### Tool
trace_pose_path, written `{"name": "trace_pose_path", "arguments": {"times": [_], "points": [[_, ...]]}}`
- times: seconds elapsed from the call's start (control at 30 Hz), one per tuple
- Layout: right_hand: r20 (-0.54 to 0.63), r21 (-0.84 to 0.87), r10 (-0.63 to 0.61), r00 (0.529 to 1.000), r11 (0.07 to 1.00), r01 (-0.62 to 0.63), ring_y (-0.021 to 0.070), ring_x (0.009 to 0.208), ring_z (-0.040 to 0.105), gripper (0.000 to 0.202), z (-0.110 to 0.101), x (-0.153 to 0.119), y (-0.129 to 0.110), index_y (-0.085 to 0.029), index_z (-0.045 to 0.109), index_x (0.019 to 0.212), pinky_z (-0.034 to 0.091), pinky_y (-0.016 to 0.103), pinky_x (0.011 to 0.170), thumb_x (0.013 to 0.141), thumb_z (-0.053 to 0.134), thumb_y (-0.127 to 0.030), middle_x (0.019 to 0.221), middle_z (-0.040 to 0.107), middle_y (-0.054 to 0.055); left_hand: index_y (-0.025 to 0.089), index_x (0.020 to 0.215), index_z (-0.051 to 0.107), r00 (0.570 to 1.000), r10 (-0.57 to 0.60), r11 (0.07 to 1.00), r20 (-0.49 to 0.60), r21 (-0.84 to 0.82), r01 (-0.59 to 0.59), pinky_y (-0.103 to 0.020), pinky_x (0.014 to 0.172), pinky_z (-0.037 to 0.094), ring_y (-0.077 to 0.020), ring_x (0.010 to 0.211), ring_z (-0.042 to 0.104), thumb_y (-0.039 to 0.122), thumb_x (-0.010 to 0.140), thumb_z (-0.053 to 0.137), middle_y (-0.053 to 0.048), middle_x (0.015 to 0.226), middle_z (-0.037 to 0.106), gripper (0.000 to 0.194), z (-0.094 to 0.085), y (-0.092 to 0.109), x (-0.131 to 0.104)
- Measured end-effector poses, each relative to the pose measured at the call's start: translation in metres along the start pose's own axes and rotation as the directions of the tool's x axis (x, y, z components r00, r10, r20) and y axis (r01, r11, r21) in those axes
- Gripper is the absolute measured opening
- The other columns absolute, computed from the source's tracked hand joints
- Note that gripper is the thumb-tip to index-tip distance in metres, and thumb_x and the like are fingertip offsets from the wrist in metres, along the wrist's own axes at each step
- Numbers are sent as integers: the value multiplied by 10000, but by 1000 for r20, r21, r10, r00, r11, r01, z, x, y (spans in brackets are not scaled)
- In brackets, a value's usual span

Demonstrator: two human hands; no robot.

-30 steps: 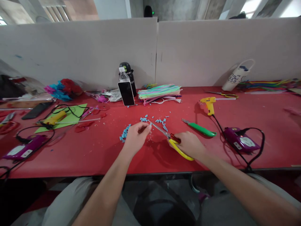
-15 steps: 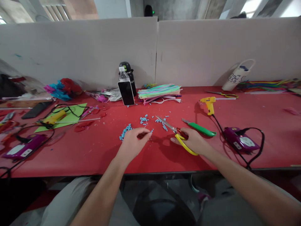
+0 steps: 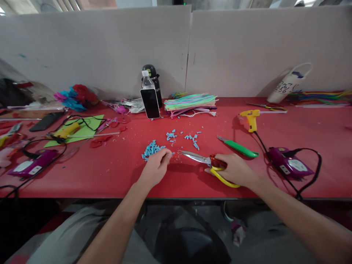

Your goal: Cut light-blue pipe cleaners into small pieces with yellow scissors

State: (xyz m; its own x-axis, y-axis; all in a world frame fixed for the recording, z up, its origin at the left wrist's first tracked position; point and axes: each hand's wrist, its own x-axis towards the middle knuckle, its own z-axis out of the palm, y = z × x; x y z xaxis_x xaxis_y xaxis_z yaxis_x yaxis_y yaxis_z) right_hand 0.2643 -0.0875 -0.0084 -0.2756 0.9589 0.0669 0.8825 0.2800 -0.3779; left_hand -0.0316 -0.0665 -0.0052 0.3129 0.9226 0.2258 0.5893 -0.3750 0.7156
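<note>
My right hand (image 3: 236,169) is wrapped round the handles of a pair of scissors (image 3: 198,157), one yellow and one red. The nearly closed blades point left, with the tip close to my left fingertips. My left hand (image 3: 154,169) is pinched together, and a small blue piece (image 3: 173,153) shows at its fingertips. Just behind the left hand lies a pile of small blue pieces (image 3: 151,148), partly covered by the hand. Two looser groups of blue bits (image 3: 171,135) are spread on the red tabletop (image 3: 115,176) beyond the blades.
A green utility knife (image 3: 242,148) lies right of the scissors, before a yellow glue gun (image 3: 251,119) and a corded purple power box (image 3: 288,162). At the back stand a phone (image 3: 150,103), a bottle (image 3: 147,81) and a bundle of pastel pipe cleaners (image 3: 191,102).
My left hand has drawn back slightly toward the blue pile, its fingers closer together. The scissors' blades have swung lower, with their tip nearer the left fingertips. The view has tilted down a little.
</note>
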Motion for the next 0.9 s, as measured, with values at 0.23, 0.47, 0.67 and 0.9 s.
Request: {"name": "trace_pose_path", "arguments": {"times": [0.23, 0.47, 0.67, 0.9], "points": [[-60, -93, -9, 998, 996, 3, 147, 573, 511, 419, 4, -4, -4, -220, 511, 702, 271, 264, 556, 783, 550, -630, 663, 605, 23, 184, 762, 504, 999, -35, 982, 34, -187, 41, -232, 588, 343, -110, 585, 439, 337, 958, 401, 33, 620, 476, 269, 3, 6, 4], [-56, -124, -4, 998, 992, -3, 149, 582, 529, 384, 3, -5, -5, -224, 508, 709, 259, 260, 542, 776, 576, -596, 652, 611, 9, 177, 767, 500, 996, -41, 958, 83, -281, 63, -225, 586, 354, -100, 571, 447, 355, 960, 402, 36, 599, 483, 280, 10, 6, 6], [-59, -86, -30, 998, 996, 25, 142, 561, 507, 367, 5, -3, -1, -226, 514, 707, 262, 263, 540, 776, 591, -578, 648, 605, 4, 175, 769, 498, 997, -18, 965, 81, -261, 39, -224, 577, 341, -95, 578, 430, 358, 963, 417, 39, 611, 470, 279, 11, 5, 5], [-68, -71, -61, 996, 996, 56, 130, 542, 472, 376, 5, -2, 0, -225, 485, 672, 251, 259, 530, 767, 610, -566, 626, 581, -5, 174, 773, 508, 997, -7, 966, 74, -257, 26, -230, 585, 344, -95, 587, 440, 355, 966, 422, 36, 620, 477, 278, 12, 3, 6]]}}
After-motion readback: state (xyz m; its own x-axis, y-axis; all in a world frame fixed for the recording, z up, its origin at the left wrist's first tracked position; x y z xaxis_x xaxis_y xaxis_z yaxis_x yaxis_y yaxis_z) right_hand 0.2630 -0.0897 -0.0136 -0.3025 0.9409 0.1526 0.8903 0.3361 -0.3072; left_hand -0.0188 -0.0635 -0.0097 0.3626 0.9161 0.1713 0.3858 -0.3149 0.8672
